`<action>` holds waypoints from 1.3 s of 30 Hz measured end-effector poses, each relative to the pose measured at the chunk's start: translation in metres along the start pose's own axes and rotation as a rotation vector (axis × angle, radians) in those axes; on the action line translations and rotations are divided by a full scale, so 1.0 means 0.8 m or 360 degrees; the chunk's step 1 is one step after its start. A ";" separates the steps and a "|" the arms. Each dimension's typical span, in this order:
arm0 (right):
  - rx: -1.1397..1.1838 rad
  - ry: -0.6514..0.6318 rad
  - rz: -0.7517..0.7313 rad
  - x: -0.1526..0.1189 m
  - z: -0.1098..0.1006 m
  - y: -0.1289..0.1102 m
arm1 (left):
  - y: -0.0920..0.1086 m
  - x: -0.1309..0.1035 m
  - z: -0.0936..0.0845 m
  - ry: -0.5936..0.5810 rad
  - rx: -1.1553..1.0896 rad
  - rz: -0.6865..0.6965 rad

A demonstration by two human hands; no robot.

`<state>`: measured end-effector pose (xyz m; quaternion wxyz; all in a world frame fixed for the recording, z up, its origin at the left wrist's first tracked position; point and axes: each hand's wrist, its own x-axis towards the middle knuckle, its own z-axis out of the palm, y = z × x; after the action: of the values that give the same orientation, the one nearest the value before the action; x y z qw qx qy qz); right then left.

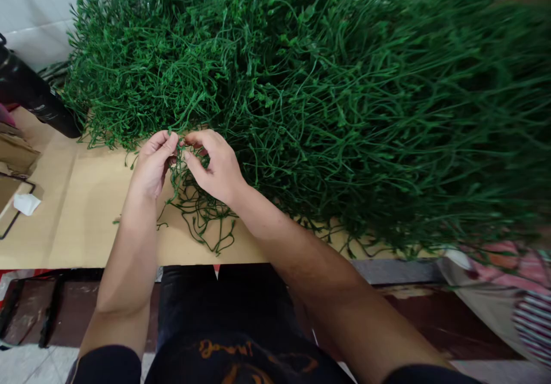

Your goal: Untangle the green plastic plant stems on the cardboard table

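Observation:
A large heap of thin green plastic-looking stems (301, 85) covers the back and right of the cardboard-topped table (94, 200). At the heap's front edge, left of centre, my left hand (157, 160) pinches a green stem piece between thumb and fingers. Close beside it, nearly touching, my right hand (215, 163) has its thumb and index finger curled around the same small green piece. Several loose dark green strands (206, 223) hang below my hands and lie on the cardboard. The exact part between the fingertips is too small to make out.
A black bottle (37, 94) leans at the left, beside the heap. Brown packaging (17, 151) and a crumpled white piece (26, 204) lie at the far left. Pink cloth (512, 266) and striped fabric (534, 321) show at the lower right. A pale wall stands behind.

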<state>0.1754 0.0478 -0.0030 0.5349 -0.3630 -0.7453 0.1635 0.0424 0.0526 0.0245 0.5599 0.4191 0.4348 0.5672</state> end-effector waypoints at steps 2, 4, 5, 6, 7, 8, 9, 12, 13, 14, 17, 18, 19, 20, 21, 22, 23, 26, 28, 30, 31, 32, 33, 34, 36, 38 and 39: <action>0.0081 -0.0067 0.0095 0.000 0.000 0.002 | -0.002 0.000 0.001 -0.0014 -0.0003 -0.0006; 0.0129 -0.0108 0.0184 0.000 0.000 0.003 | -0.002 0.000 0.002 -0.0011 0.0004 -0.0014; 0.0143 -0.0113 0.0217 0.000 0.000 0.002 | -0.002 0.000 0.002 -0.0004 0.0009 -0.0017; 0.0153 -0.0109 0.0240 0.000 0.000 0.001 | -0.002 0.000 0.003 0.0004 0.0016 -0.0018; 0.0157 -0.0099 0.0256 0.000 -0.001 0.000 | -0.001 -0.001 0.003 0.0014 0.0022 -0.0015; 0.0157 -0.0091 0.0266 0.000 -0.001 -0.002 | -0.001 -0.001 0.004 0.0024 0.0028 -0.0013; 0.0153 -0.0087 0.0268 0.001 -0.002 -0.004 | -0.001 0.000 0.004 0.0035 0.0034 -0.0010; 0.0144 -0.0100 0.0231 0.001 -0.004 -0.014 | -0.001 0.000 0.006 0.0070 0.0028 0.0015; 0.0150 -0.0119 0.0213 0.001 -0.005 -0.018 | -0.001 0.001 0.007 0.0084 0.0016 0.0023; 0.0157 -0.0140 0.0200 0.001 -0.005 -0.022 | -0.001 0.001 0.008 0.0101 0.0001 0.0024; 0.0151 -0.0186 0.0191 0.001 -0.005 -0.031 | 0.000 0.002 0.013 0.0175 -0.0036 -0.0007; 0.0143 -0.0189 0.0186 0.001 -0.005 -0.033 | 0.000 0.001 0.016 0.0201 -0.0035 -0.0020; 0.0135 -0.0192 0.0176 0.002 -0.005 -0.033 | 0.000 0.001 0.020 0.0223 -0.0028 -0.0023; 0.0129 -0.0200 0.0166 0.003 -0.006 -0.032 | -0.001 0.001 0.024 0.0243 -0.0015 -0.0019; 0.0120 -0.0210 0.0154 0.003 -0.007 -0.031 | -0.002 0.001 0.028 0.0259 0.0000 -0.0004; 0.0108 -0.0224 0.0142 0.004 -0.007 -0.030 | -0.003 0.001 0.032 0.0269 0.0015 0.0012; 0.0092 -0.0232 0.0133 0.004 -0.008 -0.030 | -0.004 0.002 0.034 0.0275 0.0028 0.0023; 0.0071 -0.0230 0.0022 -0.002 -0.009 -0.040 | -0.004 0.009 0.023 0.0364 -0.0005 0.0020; 0.0108 -0.0240 -0.0233 -0.011 -0.006 -0.056 | 0.000 0.017 -0.002 0.0578 -0.0106 -0.0012; 0.0161 -0.0244 -0.0555 -0.019 -0.002 -0.074 | 0.008 0.021 -0.033 0.0769 -0.0173 -0.0028; 0.0174 -0.0237 -0.0658 -0.022 -0.001 -0.079 | 0.012 0.022 -0.047 0.0709 -0.0169 0.0036; 0.0175 -0.0232 -0.0698 -0.022 -0.001 -0.082 | 0.016 0.021 -0.057 0.0599 -0.0167 0.0061; 0.0159 -0.0238 -0.0672 -0.020 -0.002 -0.080 | 0.019 0.020 -0.062 0.0518 -0.0166 0.0062; 0.0124 -0.0250 -0.0594 -0.017 -0.004 -0.075 | 0.020 0.018 -0.063 0.0469 -0.0174 0.0067; 0.0006 -0.0247 -0.0377 -0.007 -0.013 -0.056 | 0.019 0.014 -0.051 0.0376 -0.0164 0.0034; -0.0149 -0.0168 -0.0192 0.004 -0.024 -0.033 | 0.014 0.012 -0.033 0.0230 -0.0079 -0.0042; -0.0224 -0.0108 -0.0122 0.007 -0.029 -0.023 | 0.011 0.011 -0.025 0.0157 -0.0031 -0.0075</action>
<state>0.1886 0.0360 0.0212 0.4883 -0.3652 -0.7859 0.1023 0.0208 0.0613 0.0271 0.5552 0.3747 0.4660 0.5781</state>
